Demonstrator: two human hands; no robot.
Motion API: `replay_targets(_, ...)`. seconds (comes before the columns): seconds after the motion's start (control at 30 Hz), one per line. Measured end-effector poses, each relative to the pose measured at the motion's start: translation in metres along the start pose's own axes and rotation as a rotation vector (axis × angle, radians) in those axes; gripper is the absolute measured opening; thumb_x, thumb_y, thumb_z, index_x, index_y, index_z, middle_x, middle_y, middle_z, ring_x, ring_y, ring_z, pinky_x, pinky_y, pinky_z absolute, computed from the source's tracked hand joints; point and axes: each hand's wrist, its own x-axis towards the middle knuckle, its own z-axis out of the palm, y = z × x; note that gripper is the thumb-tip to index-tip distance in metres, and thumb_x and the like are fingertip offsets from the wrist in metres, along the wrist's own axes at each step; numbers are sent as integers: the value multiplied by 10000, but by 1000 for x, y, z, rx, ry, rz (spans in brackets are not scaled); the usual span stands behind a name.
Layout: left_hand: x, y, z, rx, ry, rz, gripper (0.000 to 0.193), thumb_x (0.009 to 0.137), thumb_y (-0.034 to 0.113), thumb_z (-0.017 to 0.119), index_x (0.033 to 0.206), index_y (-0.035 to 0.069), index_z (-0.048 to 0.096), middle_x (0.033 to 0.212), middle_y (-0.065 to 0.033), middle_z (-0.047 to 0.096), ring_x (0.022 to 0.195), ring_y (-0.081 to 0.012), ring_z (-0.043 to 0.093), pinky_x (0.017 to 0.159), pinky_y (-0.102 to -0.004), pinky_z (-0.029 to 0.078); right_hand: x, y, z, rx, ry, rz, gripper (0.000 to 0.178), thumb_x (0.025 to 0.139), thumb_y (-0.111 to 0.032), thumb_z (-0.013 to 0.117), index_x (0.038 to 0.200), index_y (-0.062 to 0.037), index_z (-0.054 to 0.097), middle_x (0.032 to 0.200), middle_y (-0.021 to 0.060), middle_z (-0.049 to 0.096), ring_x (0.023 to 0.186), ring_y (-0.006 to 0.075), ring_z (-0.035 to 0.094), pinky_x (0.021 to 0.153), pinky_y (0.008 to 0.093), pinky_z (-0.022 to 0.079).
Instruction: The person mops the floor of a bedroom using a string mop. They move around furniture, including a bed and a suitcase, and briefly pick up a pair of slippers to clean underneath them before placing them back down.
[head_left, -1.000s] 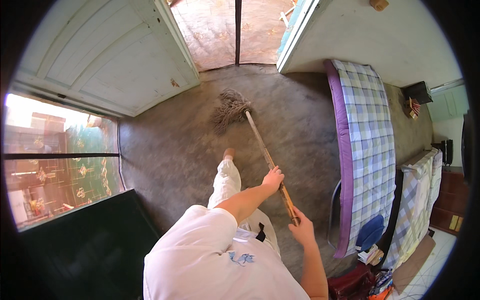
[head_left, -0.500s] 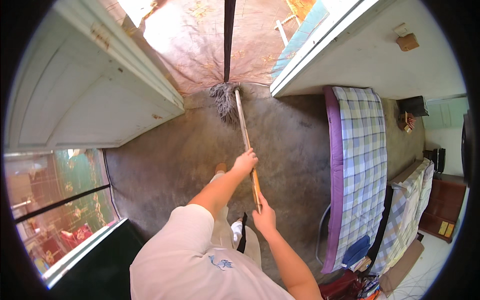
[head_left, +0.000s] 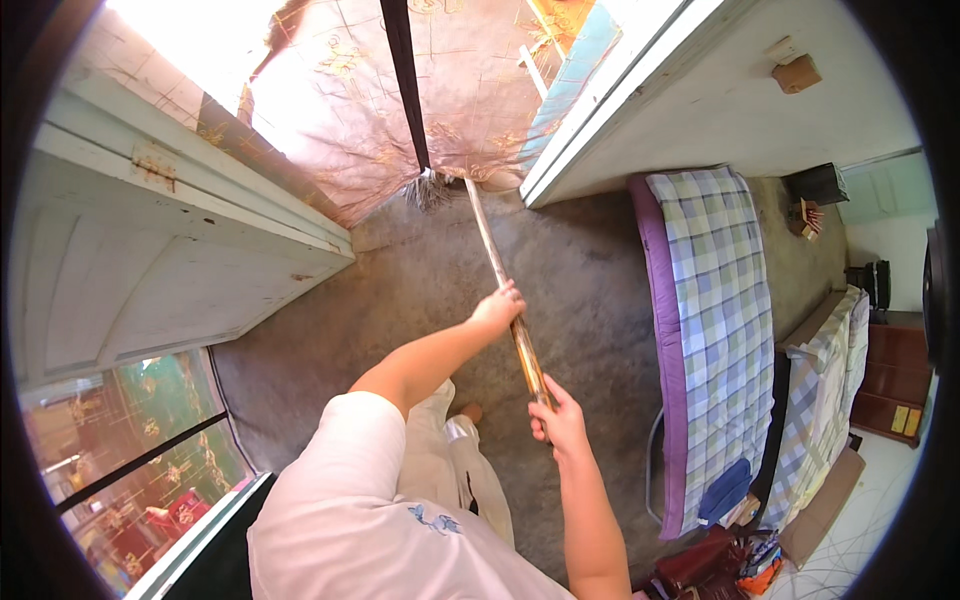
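A mop with a long wooden handle (head_left: 487, 232) slants away from me across the grey floor. Its shaggy grey head (head_left: 428, 191) lies at the doorway, where the lower edge of a sheer curtain (head_left: 345, 120) hides part of it. My left hand (head_left: 498, 308) is wrapped round the middle of the handle. Nearer to me, my right hand (head_left: 560, 420) grips the handle by its near end, with the fingers curled around it.
A white door (head_left: 180, 250) stands at the left, a door frame (head_left: 620, 100) at the right. A mattress with a checked cover (head_left: 712, 330) lies along the right side. Bags (head_left: 700, 560) sit at the lower right. A curtained opening (head_left: 140, 450) is at the lower left.
The mop head has moved farther into the doorway, partly under the curtain. My right hand has shifted rightward with the near end of the handle. My feet and the view have moved.
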Motion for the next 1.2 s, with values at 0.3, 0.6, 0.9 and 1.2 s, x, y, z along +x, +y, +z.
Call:
replay_targets(0.3, -79, 129, 32, 43, -286, 138, 132, 769, 98, 607, 887, 154, 624, 977, -45, 580, 1119, -260, 537, 1086, -361, 358, -108, 70, -73, 35, -21, 102, 734, 779, 85, 646, 1434, -72, 354, 690, 43, 558, 490, 106, 496, 404, 251, 398)
replay_targets(0.6, -80, 117, 23, 158, -467, 5, 209, 846, 132, 553, 1034, 130, 644, 1127, -93, 595, 1218, -301, 488, 1007, -390, 432, -83, 51, -82, -76, -62, 189, 700, 781, 108, 607, 1419, -90, 398, 673, 57, 555, 496, 106, 484, 420, 242, 383)
replay_targets(0.9, -3, -60, -49, 74, -385, -214, 348, 760, 54, 635, 1092, 150, 591, 1226, -109, 520, 1228, -255, 490, 1030, -395, 416, 39, -49, 47, -141, -113, 162, 711, 757, 74, 618, 1413, -107, 411, 658, 45, 567, 475, 106, 496, 394, 235, 377)
replay_targets(1.2, 125, -153, -313, -372, 706, -334, 799, 837, 86, 583, 1492, 106, 126, 1524, -217, 128, 1376, -410, 236, 1063, -423, 348, 190, -206, 246, -112, -249, -9, 455, 785, 81, 569, 1230, 1, 516, 635, 54, 510, 461, 117, 468, 394, 242, 369)
